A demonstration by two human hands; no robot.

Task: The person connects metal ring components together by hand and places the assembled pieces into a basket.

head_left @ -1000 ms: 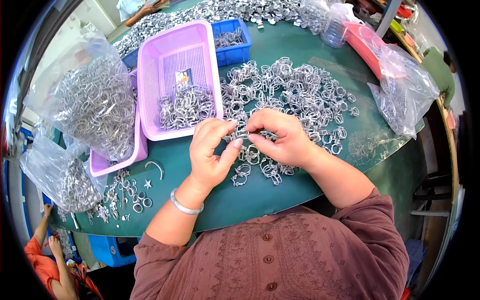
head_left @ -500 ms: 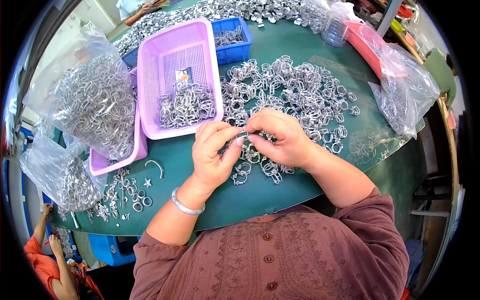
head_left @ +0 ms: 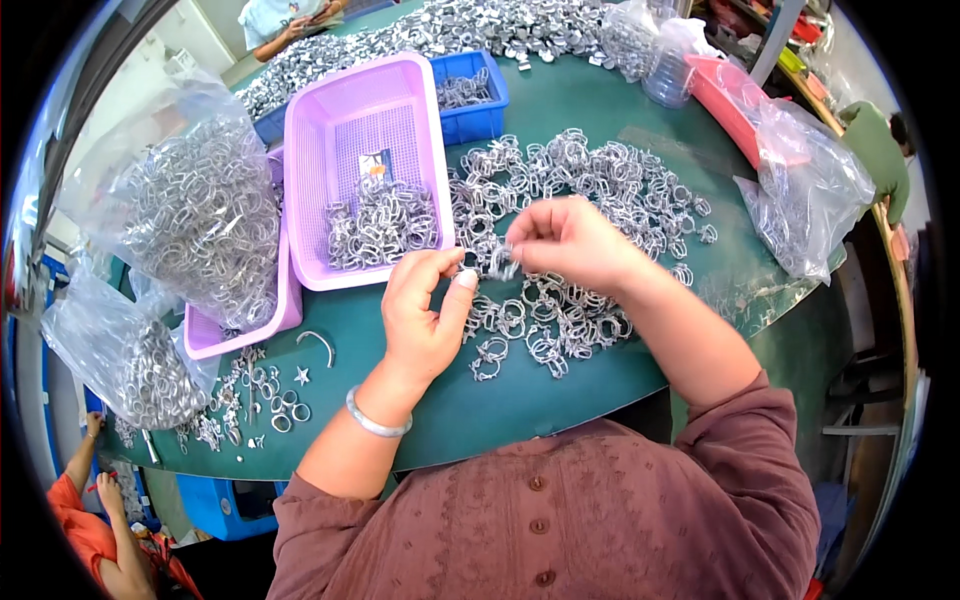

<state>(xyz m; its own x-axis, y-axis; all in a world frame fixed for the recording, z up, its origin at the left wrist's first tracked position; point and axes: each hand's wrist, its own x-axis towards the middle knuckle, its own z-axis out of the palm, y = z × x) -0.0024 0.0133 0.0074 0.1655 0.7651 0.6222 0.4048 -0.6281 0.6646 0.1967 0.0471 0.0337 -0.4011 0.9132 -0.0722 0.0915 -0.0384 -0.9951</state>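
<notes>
Thumb and fingers of my left hand pinch a small silvery metal ring. Just to its right, my right hand has its fingertips closed on a silvery metal ring piece, slightly blurred. The two pieces are close together; whether they touch I cannot tell. Under and beyond my hands spreads a loose pile of metal ring pieces on the green table. To the left of the pile stands a lilac plastic basket, with a heap of similar ring pieces in its near end.
A large clear bag of rings rests in another lilac basket; a smaller bag sits nearer. Loose rings and stars lie at left. Behind are a blue bin and a red tray. Other people work at the left and far edges.
My hands have come apart from their joined pinch. The right has moved slightly up and right, with a ring piece at its fingertips; the left keeps a ring. The view has shifted slightly.
</notes>
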